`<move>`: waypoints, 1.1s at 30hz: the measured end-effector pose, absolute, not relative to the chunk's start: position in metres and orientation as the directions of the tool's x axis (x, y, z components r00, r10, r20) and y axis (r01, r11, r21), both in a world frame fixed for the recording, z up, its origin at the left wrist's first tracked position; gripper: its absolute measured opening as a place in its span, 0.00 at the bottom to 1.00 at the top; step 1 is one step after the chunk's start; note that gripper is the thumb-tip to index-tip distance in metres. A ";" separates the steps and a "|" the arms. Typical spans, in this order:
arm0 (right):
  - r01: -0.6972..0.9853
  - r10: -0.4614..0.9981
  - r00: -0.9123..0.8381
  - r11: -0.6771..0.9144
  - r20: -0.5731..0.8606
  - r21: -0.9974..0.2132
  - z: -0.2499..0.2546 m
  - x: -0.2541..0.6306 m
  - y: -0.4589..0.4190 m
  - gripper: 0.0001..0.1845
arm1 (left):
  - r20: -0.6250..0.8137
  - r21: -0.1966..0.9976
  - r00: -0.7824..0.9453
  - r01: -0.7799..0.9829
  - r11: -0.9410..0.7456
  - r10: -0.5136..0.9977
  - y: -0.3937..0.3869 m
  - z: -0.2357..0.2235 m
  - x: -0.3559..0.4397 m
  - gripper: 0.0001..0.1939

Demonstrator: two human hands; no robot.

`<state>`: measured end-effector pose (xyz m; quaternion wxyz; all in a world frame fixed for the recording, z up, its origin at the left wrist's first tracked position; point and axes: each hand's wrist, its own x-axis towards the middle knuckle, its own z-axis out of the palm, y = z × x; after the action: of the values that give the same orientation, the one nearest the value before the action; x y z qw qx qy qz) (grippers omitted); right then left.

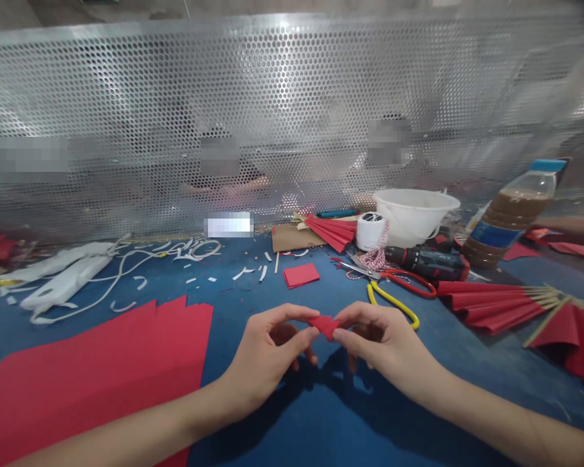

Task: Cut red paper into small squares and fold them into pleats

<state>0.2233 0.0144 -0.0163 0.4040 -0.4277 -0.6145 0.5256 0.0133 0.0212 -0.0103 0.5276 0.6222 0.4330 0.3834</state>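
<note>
- Our left hand (272, 344) and right hand (379, 331) pinch small red paper (327, 326), centre.
- Worktop (330, 425) opens lower centre, beside the red sheets' (126, 363) right edge.

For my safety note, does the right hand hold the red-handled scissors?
No, the right hand pinches a small red piece; the scissors lie apart.

The head-worn camera looks forward and down from behind the left hand (275, 344) and right hand (386, 334) (both forearms (160, 425) enter near the lower corners), close above the blue tabletop (253, 288), facing the perforated metal panel (282, 117) almost squarely beyond.
</note>
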 end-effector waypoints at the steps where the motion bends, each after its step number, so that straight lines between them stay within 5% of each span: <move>1: 0.100 0.949 -0.311 0.082 0.047 -0.992 -0.018 0.224 0.014 0.14 | 0.021 0.989 0.322 0.135 -0.068 0.947 0.021 -0.010 0.013 0.13; 12: 0.035 0.923 -0.384 0.014 0.000 -0.999 -0.019 0.224 0.013 0.15 | -0.026 0.998 0.443 0.063 -0.002 0.896 0.028 -0.011 0.009 0.13; 33: 0.184 0.942 -0.331 0.119 0.052 -0.976 -0.016 0.224 0.008 0.12 | -0.038 0.998 0.553 0.068 0.000 0.833 0.033 -0.007 0.006 0.13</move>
<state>0.2243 0.0075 -0.0159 0.3791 -0.4368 -0.6447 0.4999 0.0058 0.0327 -0.0071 0.6117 0.6342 0.3549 0.3127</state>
